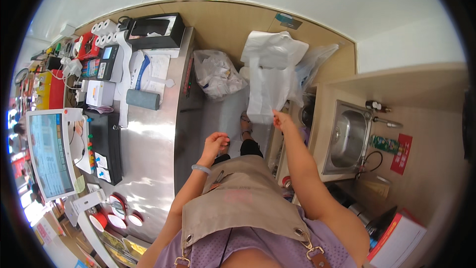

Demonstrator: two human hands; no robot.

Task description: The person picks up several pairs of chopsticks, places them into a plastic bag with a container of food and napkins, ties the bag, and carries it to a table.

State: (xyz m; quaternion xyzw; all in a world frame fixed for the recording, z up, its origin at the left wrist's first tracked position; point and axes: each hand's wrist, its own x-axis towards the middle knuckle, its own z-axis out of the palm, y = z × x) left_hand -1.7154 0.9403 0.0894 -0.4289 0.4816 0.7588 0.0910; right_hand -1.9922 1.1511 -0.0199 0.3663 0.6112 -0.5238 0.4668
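Observation:
My right hand point(282, 120) pinches the lower corner of a translucent white plastic bag point(266, 98). The bag belongs to a hanging bundle of white plastic bags point(275, 48) against the wood-look panel. Closer to my body, my left hand point(215, 147) hovers in front of the apron with its fingers loosely curled, and nothing shows in it. A pale bangle point(201, 169) circles the left wrist. Beside the bundle, to its left, a bin lined with a clear bag point(219, 76) is full of crumpled paper waste.
A stainless steel counter point(152, 149) runs along the left, bearing a touchscreen monitor point(50, 152), a black cash drawer point(108, 149), a card terminal point(108, 63) and paper rolls point(106, 26). To the right is a small steel sink point(347, 137) with a tap point(386, 122).

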